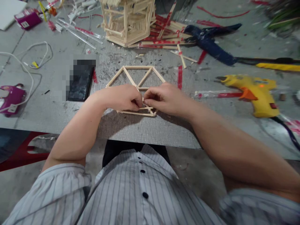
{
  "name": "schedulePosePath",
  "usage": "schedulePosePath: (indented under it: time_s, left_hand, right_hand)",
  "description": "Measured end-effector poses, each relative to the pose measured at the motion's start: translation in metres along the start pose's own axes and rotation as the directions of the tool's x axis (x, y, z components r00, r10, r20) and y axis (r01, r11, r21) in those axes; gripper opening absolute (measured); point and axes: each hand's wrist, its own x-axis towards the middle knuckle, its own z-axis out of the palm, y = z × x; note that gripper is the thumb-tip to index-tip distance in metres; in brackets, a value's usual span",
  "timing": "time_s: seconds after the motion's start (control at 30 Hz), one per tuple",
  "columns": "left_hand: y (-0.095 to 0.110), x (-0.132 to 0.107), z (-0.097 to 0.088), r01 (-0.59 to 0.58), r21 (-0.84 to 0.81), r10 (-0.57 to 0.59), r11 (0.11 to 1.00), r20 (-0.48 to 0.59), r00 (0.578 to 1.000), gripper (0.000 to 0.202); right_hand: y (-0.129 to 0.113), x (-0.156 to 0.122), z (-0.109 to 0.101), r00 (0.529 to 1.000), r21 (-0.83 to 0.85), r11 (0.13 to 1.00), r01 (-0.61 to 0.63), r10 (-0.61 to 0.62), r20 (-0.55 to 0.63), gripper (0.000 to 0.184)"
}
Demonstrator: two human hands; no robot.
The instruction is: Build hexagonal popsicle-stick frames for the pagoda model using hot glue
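A hexagonal frame of wooden sticks (138, 67) with inner spokes lies on the table in front of me. My left hand (127, 97) is over its left and middle part, fingers curled and closed at the near side. Close beside it, my right hand (161, 98) pinches with thumb and fingertips near the frame's centre. The fingertips of both hands almost meet over the sticks. What lies between them is mostly hidden, so I cannot make out exactly what each hand grips. The near edge stick (138, 113) shows below my hands.
A black phone (81, 81) lies to the left. At the back stands a stick-built model house (127, 25) beside bundled wooden sticks (164, 40). On the right are a yellow glue gun (260, 92) and dark blue pliers or cutters (213, 43). Purple devices (28, 18) and a white cable (29, 73) lie left.
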Motion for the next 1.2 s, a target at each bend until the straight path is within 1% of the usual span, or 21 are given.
schedulePosePath:
  time_s: [0.07, 0.17, 0.2, 0.23, 0.3, 0.37, 0.43, 0.47, 0.53, 0.63, 0.7, 0.77, 0.83, 0.9, 0.97, 1.03, 1.1, 1.2]
  left_hand:
    - [-0.005, -0.005, -0.007, 0.015, -0.029, -0.017, 0.999, -0.062, 0.998, 0.022]
    - [-0.014, -0.012, -0.016, 0.042, -0.079, -0.057, 0.996, -0.191, 0.980, 0.021]
    - [-0.018, -0.013, -0.017, 0.062, -0.106, -0.084, 0.992, -0.224, 0.971, 0.021]
    - [-0.021, -0.014, -0.018, 0.088, -0.137, -0.119, 0.987, -0.234, 0.965, 0.024]
    - [-0.027, -0.015, -0.016, 0.140, -0.203, -0.188, 0.969, -0.238, 0.953, 0.037]
    - [-0.030, -0.015, -0.014, 0.159, -0.253, -0.217, 0.954, -0.221, 0.951, 0.052]
    - [-0.031, -0.014, -0.013, 0.154, -0.275, -0.213, 0.949, -0.201, 0.956, 0.055]
    - [-0.031, -0.014, -0.012, 0.150, -0.279, -0.210, 0.949, -0.199, 0.957, 0.051]
    - [-0.029, -0.014, -0.013, 0.152, -0.284, -0.216, 0.947, -0.210, 0.954, 0.037]
    - [-0.028, -0.016, -0.016, 0.148, -0.288, -0.221, 0.946, -0.242, 0.945, 0.018]
    - [-0.029, -0.017, -0.016, 0.138, -0.272, -0.209, 0.952, -0.252, 0.945, 0.016]
    - [-0.030, -0.016, -0.015, 0.141, -0.242, -0.207, 0.960, -0.273, 0.940, 0.018]
    - [-0.031, -0.014, -0.013, 0.159, -0.211, -0.219, 0.964, -0.298, 0.929, 0.019]
    - [-0.030, -0.012, -0.012, 0.179, -0.160, -0.222, 0.971, -0.321, 0.921, 0.018]
    - [-0.030, -0.009, -0.010, 0.189, -0.075, -0.203, 0.979, -0.342, 0.917, 0.017]
    - [-0.031, -0.007, -0.009, 0.186, 0.016, -0.167, 0.982, -0.368, 0.915, 0.020]
    - [-0.032, -0.005, -0.007, 0.177, 0.078, -0.133, 0.981, -0.392, 0.910, 0.024]
    - [-0.032, -0.003, -0.004, 0.171, 0.125, -0.102, 0.977, -0.428, 0.898, 0.025]
  right_hand:
    - [0.000, 0.000, -0.003, 0.992, 0.047, 0.998, -0.052, 0.057, -0.112, 0.008]
    - [0.005, -0.001, -0.007, 0.947, 0.099, 0.991, -0.093, 0.118, -0.297, 0.012]
    - [0.009, 0.000, -0.008, 0.934, 0.103, 0.990, -0.095, 0.125, -0.334, 0.012]
    - [0.012, 0.000, -0.009, 0.925, 0.099, 0.990, -0.097, 0.126, -0.359, 0.013]
    - [0.017, 0.000, -0.009, 0.921, 0.064, 0.993, -0.098, 0.114, -0.373, 0.013]
    - [0.018, 0.001, -0.007, 0.936, -0.005, 0.996, -0.093, 0.086, -0.342, 0.013]
    - [0.015, 0.002, -0.006, 0.958, -0.087, 0.992, -0.087, 0.059, -0.281, 0.011]
    - [0.013, 0.002, -0.006, 0.967, -0.126, 0.989, -0.084, 0.050, -0.250, 0.011]
    - [0.009, 0.002, -0.006, 0.978, -0.185, 0.979, -0.083, 0.044, -0.205, 0.012]
    - [0.003, 0.002, -0.007, 0.987, -0.232, 0.969, -0.080, 0.044, -0.156, 0.015]
    - [-0.001, 0.002, -0.007, 0.992, -0.258, 0.963, -0.074, 0.045, -0.116, 0.016]
    - [-0.007, 0.002, -0.006, 0.997, -0.305, 0.950, -0.072, 0.059, -0.054, 0.018]
    - [-0.014, 0.001, -0.005, 0.996, -0.373, 0.925, -0.065, 0.080, 0.027, 0.019]
    - [-0.020, 0.001, -0.003, 0.992, -0.449, 0.892, -0.051, 0.099, 0.084, 0.019]
    - [-0.022, 0.000, -0.002, 0.990, -0.524, 0.850, -0.047, 0.109, 0.088, 0.020]
    - [-0.020, -0.001, -0.002, 0.993, -0.594, 0.803, -0.051, 0.105, 0.057, 0.022]
    - [-0.014, -0.002, -0.003, 0.997, -0.639, 0.768, -0.046, 0.075, 0.018, 0.027]
    - [-0.001, -0.002, -0.005, 0.999, -0.664, 0.747, -0.033, 0.017, -0.031, 0.033]
